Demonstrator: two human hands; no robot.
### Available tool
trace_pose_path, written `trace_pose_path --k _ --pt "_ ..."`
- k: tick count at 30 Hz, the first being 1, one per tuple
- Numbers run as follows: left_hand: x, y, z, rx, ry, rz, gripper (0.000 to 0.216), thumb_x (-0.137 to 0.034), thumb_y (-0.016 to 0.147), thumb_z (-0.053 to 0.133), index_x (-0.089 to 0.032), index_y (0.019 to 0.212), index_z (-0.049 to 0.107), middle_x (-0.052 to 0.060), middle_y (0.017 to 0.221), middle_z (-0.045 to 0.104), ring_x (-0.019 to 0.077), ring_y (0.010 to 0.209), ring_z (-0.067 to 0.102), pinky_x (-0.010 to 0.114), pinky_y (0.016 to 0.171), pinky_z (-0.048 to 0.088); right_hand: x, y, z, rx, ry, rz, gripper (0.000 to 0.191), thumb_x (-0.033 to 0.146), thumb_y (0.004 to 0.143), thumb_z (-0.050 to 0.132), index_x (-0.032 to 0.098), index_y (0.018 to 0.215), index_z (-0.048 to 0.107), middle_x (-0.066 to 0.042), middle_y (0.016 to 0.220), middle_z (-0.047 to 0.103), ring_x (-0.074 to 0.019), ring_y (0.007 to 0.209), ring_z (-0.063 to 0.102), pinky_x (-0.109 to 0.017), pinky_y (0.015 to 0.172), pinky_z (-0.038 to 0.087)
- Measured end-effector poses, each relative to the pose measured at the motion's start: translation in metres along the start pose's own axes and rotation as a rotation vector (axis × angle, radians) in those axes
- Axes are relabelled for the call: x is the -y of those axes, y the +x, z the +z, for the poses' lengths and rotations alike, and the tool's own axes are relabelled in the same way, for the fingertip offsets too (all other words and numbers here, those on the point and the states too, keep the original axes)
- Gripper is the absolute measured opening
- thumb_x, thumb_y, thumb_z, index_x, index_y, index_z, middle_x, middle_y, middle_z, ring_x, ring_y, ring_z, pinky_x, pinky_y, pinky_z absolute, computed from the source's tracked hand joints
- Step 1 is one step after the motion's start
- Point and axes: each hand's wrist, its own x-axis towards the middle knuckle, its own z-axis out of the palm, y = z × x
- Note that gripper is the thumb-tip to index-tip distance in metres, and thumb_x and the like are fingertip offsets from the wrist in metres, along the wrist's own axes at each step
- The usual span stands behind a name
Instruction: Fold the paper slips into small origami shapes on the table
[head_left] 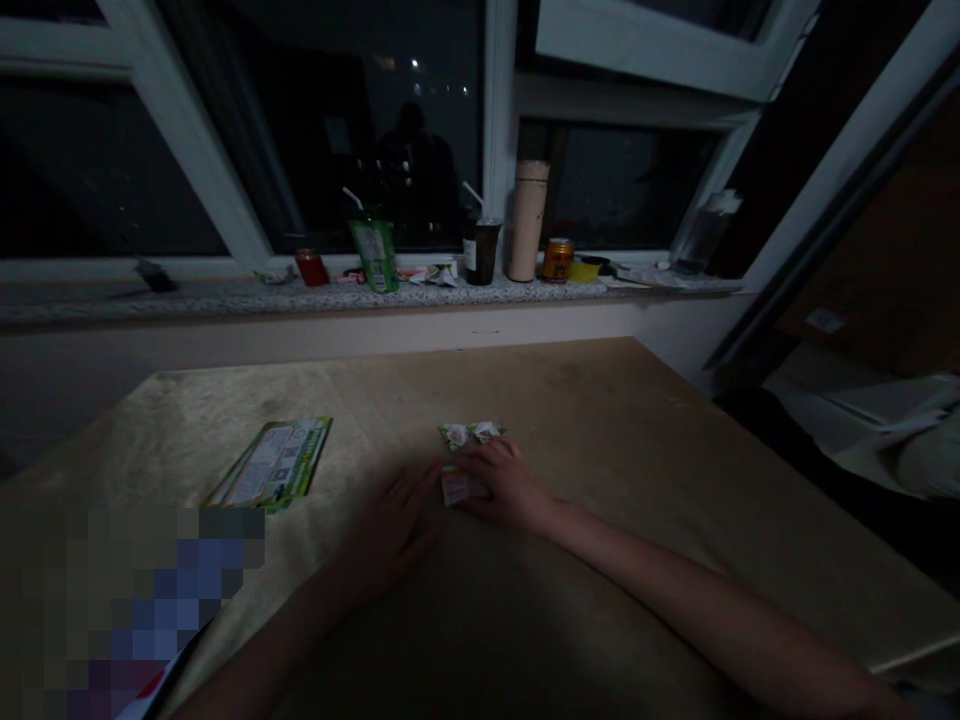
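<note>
My right hand lies over a small printed packet on the table, fingers stretched out and part of the packet hidden beneath them. Just beyond its fingertips sit two more small green-and-white packets, side by side. My left hand rests low over the table with its fingers extended, close to the left edge of the nearest packet and holding nothing. To the left, a few flat green-and-white printed packages overlap in a loose pile.
The pale brown table ends at a wall below a speckled windowsill. Along the sill stand a green pouch with a straw, a dark cup, a pink flask, an orange can and a red jar.
</note>
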Motion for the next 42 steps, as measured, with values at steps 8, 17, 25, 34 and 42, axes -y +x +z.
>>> trace_pose_path --k 8,17,25,34,42 --pt "-0.001 0.002 0.001 -0.056 -0.089 0.026 0.057 -0.032 0.095 0.043 -0.023 0.146 0.02 0.009 0.145 0.041 0.0258 0.13 0.04 0.043 0.106 0.035 0.004 0.0 -0.01 0.028 -0.038 -0.163 0.018 0.023 0.084 0.06 0.018 0.102 0.06 -0.008 0.108 0.065 -0.021 0.106 0.055 -0.04 0.103 0.03" --pt "-0.001 0.004 -0.001 0.035 0.128 0.203 0.042 -0.034 0.097 0.04 -0.031 0.139 0.04 0.001 0.145 0.042 0.0256 0.131 0.037 0.049 0.112 0.018 -0.003 -0.012 -0.013 0.06 -0.32 -0.423 0.015 0.022 0.093 0.051 0.022 0.099 0.064 -0.002 0.124 0.061 -0.0195 0.119 0.047 -0.042 0.109 0.025" --pt "-0.003 0.004 -0.012 0.108 0.176 0.225 0.044 -0.043 0.096 0.04 -0.027 0.137 0.044 0.006 0.146 0.04 0.0281 0.133 0.036 0.052 0.112 0.013 -0.002 -0.029 -0.022 0.135 -0.322 -0.431 0.034 0.039 0.096 0.042 0.021 0.119 0.06 -0.006 0.127 0.059 -0.0215 0.118 0.049 -0.042 0.105 0.031" --pt "-0.006 -0.002 -0.004 0.188 0.091 0.249 0.053 -0.045 0.096 0.04 -0.02 0.143 0.035 0.009 0.144 0.043 0.025 0.129 0.043 0.039 0.107 0.032 -0.006 -0.031 -0.027 0.179 -0.173 -0.39 0.025 0.031 0.097 0.043 0.023 0.105 0.066 -0.004 0.11 0.068 -0.0153 0.105 0.056 -0.032 0.089 0.039" --pt "-0.011 -0.005 -0.014 0.267 0.011 0.213 0.064 -0.053 0.095 0.037 -0.026 0.149 0.016 0.005 0.152 0.029 0.0251 0.136 0.031 0.043 0.111 0.021 -0.004 -0.031 -0.027 0.197 -0.044 -0.307 0.028 0.039 0.094 0.047 0.022 0.105 0.067 -0.004 0.107 0.068 -0.0181 0.106 0.055 -0.032 0.092 0.039"
